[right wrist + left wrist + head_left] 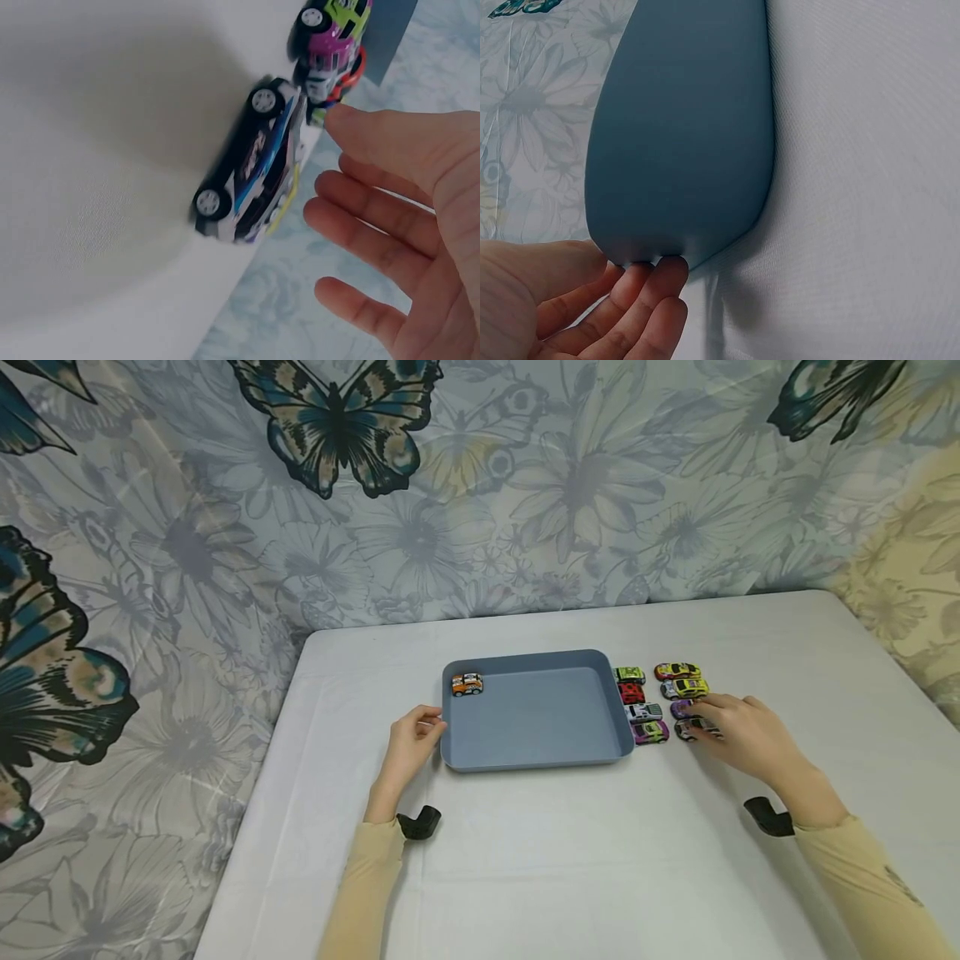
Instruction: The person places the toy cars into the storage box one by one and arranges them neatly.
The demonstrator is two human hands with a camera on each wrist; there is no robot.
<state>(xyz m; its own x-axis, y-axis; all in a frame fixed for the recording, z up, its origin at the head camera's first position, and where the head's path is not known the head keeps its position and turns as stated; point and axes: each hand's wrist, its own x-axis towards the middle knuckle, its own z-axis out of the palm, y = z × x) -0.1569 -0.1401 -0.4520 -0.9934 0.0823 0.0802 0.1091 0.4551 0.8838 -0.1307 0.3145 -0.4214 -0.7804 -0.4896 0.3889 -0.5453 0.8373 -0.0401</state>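
Note:
A blue-grey tray (536,764) lies on the table, with an orange toy car (467,684) in its back left corner. At its left end my left hand (411,745) holds the rim, thumb at the top edge and fingertips (673,268) against the end wall. My right hand (742,735) hovers over the near end of the outer car row, fingers apart and loosely bent. Under its fingertips are a purple toy car (681,709), partly hidden, and a white-and-black toy car (255,165) with a blue stripe.
Beside the tray's right end stands a row of toy cars: lime green (630,675), red (632,693), silver (643,712), purple-and-green (650,732). Farther right are a red-and-yellow car (677,671) and a yellow car (684,688). Patterned fabric (480,527) hangs behind the white table (562,860).

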